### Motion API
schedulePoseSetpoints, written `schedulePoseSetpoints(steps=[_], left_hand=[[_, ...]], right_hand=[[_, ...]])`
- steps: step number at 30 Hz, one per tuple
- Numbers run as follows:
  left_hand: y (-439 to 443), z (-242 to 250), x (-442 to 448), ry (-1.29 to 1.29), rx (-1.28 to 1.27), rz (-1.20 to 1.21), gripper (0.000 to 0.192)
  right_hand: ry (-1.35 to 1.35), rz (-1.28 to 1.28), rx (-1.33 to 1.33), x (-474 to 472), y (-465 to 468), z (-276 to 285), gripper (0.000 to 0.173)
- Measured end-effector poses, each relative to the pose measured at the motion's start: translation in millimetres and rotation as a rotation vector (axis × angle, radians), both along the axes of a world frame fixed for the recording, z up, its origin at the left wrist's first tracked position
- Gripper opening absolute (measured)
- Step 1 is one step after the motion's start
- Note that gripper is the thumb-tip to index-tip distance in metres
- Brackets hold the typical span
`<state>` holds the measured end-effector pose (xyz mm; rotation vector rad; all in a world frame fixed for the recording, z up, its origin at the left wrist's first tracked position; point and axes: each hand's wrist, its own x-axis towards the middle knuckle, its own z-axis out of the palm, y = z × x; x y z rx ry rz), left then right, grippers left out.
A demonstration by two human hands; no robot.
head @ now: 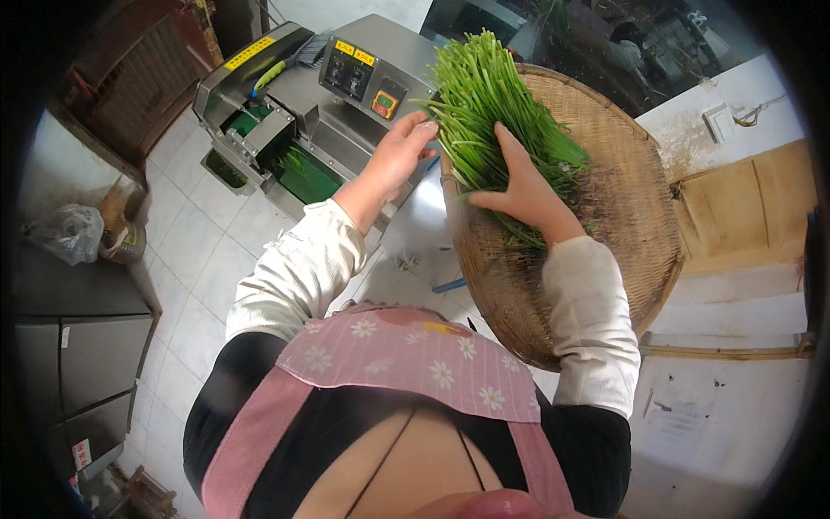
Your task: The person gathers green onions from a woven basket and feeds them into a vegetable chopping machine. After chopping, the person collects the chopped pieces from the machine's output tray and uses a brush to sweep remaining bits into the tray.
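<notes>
A big pile of green garlic chives or similar long stalks [502, 97] lies on the upper left of a round woven bamboo tray [622, 194]. My right hand [519, 181] rests on the pile's near side, thumb and fingers spread. At the pile's left edge is my left hand [405, 146], its fingers bent and nothing plainly held; whether it touches the stalks I cannot tell. Left of both hands stands a stainless steel vegetable cutting machine [350, 130]. A few green pieces [295, 161] lie on its green conveyor belt [311, 181].
A brush with a green and blue handle [269, 76] lies on the machine. Below its outlet end hangs a small metal container [227, 172] with green bits. Grey cabinets [97, 363] stand at the left, with a clear plastic bag [68, 233] on top. A wall is at the right.
</notes>
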<state>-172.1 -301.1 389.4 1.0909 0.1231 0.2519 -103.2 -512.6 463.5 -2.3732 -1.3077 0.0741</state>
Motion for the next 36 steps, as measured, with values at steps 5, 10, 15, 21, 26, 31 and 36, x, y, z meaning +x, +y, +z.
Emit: schedulePoseSetpoints(steps=[5,10,15,21,26,31,36], left_hand=[[-9,9,4,-0.008,0.058,0.049,0.055],[-24,19,10,-0.132,0.14,0.049,0.051],[-41,32,10,-0.101,0.346,0.082,0.054],[-81,50,11,-0.251,0.656,0.145,0.065],[-101,69,-2,-0.421,0.62,-0.031,0.075],[-82,58,-26,-0.517,0.607,0.116,0.057],[-51,30,-10,-0.18,0.397,0.052,0.048]], right_hand=[[-0.308,0.014,-0.199,-4,-9,-2,0.11],[-0.253,-0.082,-0.063,9,11,-20,0.102],[-0.195,-0.1,0.144,27,20,-22,0.091],[0.676,-0.095,0.833,32,25,-43,0.041],[0.212,-0.216,0.568,40,6,-48,0.028],[0.083,-0.374,0.634,39,-25,-23,0.025],[0.332,-0.462,0.764,34,-39,-6,0.029]])
